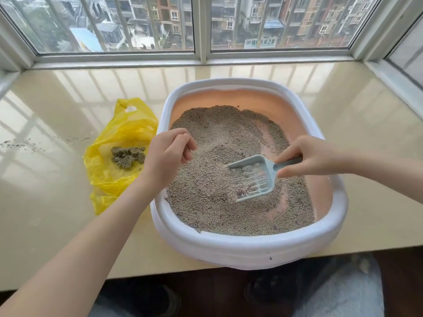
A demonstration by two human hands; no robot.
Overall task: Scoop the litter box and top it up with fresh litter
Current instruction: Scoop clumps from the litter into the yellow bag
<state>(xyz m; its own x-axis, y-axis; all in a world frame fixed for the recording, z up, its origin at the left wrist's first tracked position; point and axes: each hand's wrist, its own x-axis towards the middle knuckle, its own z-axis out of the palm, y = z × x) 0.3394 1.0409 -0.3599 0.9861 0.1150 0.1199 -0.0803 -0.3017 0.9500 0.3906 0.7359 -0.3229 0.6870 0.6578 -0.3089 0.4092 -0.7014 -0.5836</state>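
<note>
Your right hand [306, 157] pinches the handle of the pale blue scoop [251, 178], whose slotted blade is dug into the litter [217, 170] toward the right side of the litter box [229, 245]. Your left hand [169, 154] hovers over the box's left rim with fingers curled and nothing in it that I can see. The scoop looks light and fairly stiff — hold it well back on the handle as you do now, and lift level so clumps stay on the slots while loose grains sift through. The litter is granular and will spill easily; the bare peach floor showing along the right wall suggests the bed is thin there.

The box sits at the sill's [366, 156] near edge, its front rim overhanging slightly, so avoid pressing down on that rim. The yellow bag [107, 170] lies open just beside the box's left wall with clumps already inside — a short carry across the rim. Stray grains dot the sill toward its left edge.
</note>
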